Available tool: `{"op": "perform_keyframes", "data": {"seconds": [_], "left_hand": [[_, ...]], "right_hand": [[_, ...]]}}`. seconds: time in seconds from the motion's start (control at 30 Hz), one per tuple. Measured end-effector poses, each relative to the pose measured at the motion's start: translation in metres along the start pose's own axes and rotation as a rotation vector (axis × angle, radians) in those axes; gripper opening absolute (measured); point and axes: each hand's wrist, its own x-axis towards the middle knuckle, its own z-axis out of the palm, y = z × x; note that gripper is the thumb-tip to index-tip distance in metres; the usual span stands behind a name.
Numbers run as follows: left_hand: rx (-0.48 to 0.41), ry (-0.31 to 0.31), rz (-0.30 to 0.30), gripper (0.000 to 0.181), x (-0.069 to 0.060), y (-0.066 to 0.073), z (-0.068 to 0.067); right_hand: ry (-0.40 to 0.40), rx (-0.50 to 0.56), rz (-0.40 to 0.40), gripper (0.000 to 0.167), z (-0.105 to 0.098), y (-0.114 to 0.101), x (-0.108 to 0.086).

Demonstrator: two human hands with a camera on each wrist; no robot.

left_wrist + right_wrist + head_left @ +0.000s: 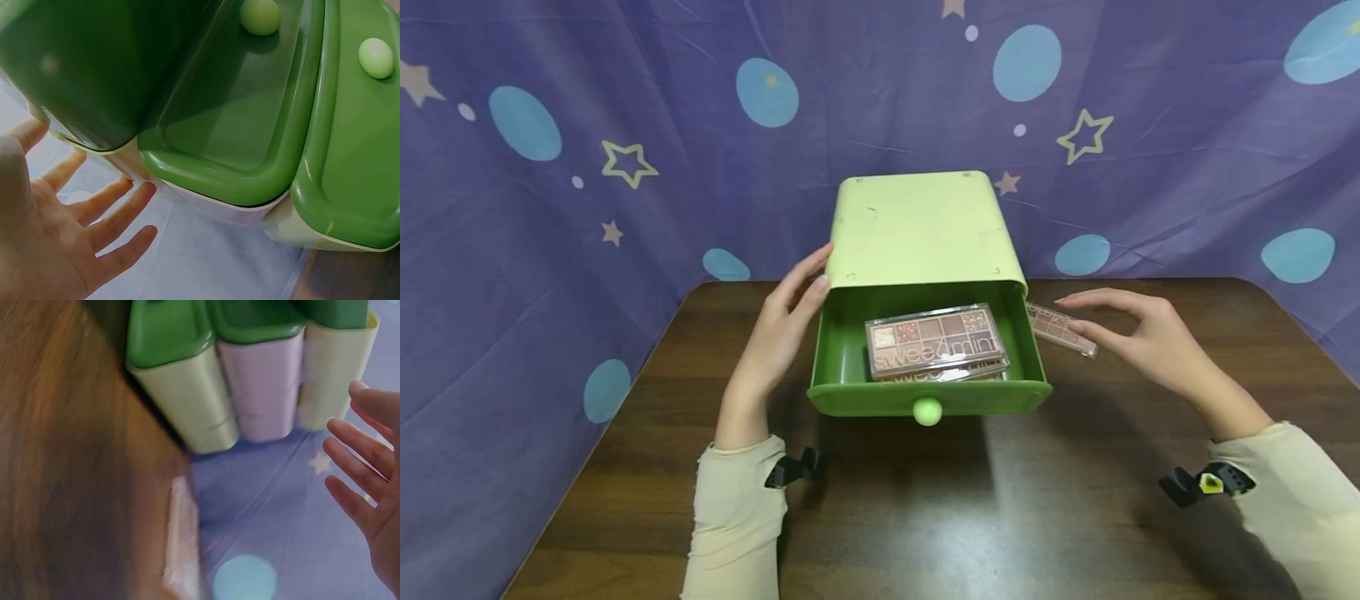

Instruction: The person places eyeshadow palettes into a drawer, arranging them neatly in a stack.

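Observation:
A small three-drawer cabinet has its green top drawer pulled out. Inside lies an eyeshadow palette with a clear lid, on top of at least one more palette. My left hand touches the cabinet's upper left side; the left wrist view shows its fingers spread and fairly straight. To the right of the cabinet lies another palette, on the table. My right hand hovers above it, fingers extended; in the right wrist view this palette is apart from the hand.
Two lower drawers are pushed in, each with a round knob. The brown wooden table reaches back to a purple curtain with stars and dots, close behind the cabinet.

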Motion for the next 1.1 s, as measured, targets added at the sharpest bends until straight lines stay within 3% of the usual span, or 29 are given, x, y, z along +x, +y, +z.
{"op": "perform_keyframes", "data": {"seconds": [0.23,0.37,0.93,1.1], "left_hand": [[0.01,-0.009,-0.004,0.048,0.0,-0.001,0.001],[0.023,-0.011,-0.007,0.048,0.001,0.0,0.002],[0.031,-0.007,-0.012,0.048,0.0,0.0,0.002],[0.035,-0.006,-0.012,0.048,0.0,-0.001,0.001]], "right_hand": [[-0.018,-0.03,0.19,0.029,0.004,0.026,-0.007],[-0.031,-0.044,0.252,0.026,0.005,0.037,-0.007],[-0.051,-0.074,0.241,0.03,0.015,0.089,0.001],[-0.117,-0.096,0.293,0.037,0.016,0.101,0.002]]}}
